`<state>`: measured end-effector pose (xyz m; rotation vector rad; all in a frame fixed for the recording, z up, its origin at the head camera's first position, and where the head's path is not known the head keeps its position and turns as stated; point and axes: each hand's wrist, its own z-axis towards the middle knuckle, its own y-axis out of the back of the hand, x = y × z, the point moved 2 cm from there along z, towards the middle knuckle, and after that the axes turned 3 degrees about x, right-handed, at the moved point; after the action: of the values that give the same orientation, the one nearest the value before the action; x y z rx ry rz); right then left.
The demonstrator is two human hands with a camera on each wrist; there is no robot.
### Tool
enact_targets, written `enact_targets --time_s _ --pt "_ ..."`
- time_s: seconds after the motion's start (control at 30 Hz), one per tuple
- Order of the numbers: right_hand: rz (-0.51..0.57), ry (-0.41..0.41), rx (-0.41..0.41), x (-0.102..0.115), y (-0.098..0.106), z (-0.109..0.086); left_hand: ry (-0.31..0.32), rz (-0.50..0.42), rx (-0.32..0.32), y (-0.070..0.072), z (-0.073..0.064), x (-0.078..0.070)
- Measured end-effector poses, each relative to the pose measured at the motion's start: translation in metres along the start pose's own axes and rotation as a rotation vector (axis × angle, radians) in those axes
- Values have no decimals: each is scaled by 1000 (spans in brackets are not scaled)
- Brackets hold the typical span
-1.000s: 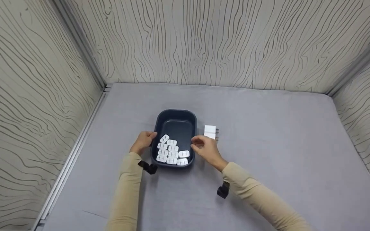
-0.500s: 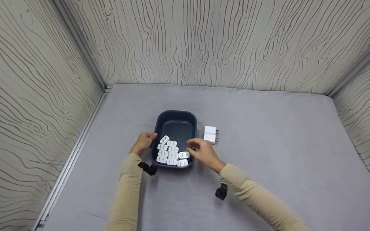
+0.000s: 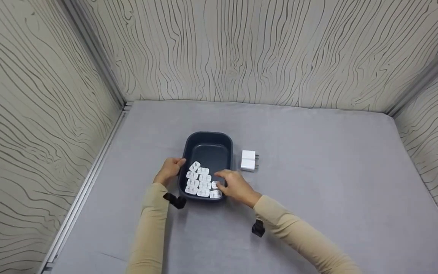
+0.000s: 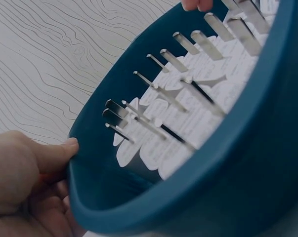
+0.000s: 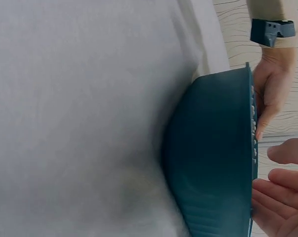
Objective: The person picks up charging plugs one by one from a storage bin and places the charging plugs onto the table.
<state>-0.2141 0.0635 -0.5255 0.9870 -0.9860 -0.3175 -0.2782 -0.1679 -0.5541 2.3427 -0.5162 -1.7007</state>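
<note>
A dark blue plastic tub point(image 3: 211, 154) stands on the cloth, with several white plug adapters point(image 3: 204, 185) grouped in its near half. Their metal prongs point(image 4: 206, 44) point up in the left wrist view. My left hand point(image 3: 168, 171) grips the tub's left rim, thumb on top and fingers curled below. Over the right rim reaches my right hand point(image 3: 238, 187), thumb and fingers apart above an adapter near that side and partly covering it. The right wrist view shows this hand point(image 5: 287, 192) at the rim with fingers spread and nothing between them.
Two white adapters point(image 3: 248, 160) lie side by side on the grey cloth point(image 3: 318, 171) just right of the tub, prongs pointing right. Patterned panels point(image 3: 234, 49) wall the table at the back and both sides. A metal rail point(image 3: 86, 182) runs along the left edge.
My right hand has moved left and nearer, from the tub's right rim to over the adapters at its near right. The left hand keeps its grip on the rim.
</note>
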Motion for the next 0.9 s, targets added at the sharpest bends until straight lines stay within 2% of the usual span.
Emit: enact_targets --time_s 0.23,0.33,0.37,0.47,0.57,0.6,0.7,0.9 --pt "-63 25 53 3 -5 3 6 0 -2 0 -1 0" --pt "-109 37 65 4 -6 4 -12 -3 4 0 5 6" --pt "-124 42 71 4 -6 4 -60 -35 24 0 14 17" --pt "-170 64 88 5 -7 6 -78 -47 32 0 19 22" --pt "-205 83 105 4 -8 8 -59 -46 24 0 15 17" --pt "-215 88 112 4 -8 9 -9 -17 6 0 7 6" --pt "-231 100 127 4 -8 11 1 -5 15 1 1 0" --pt "-218 80 200 5 -9 15 25 8 11 0 0 -1"
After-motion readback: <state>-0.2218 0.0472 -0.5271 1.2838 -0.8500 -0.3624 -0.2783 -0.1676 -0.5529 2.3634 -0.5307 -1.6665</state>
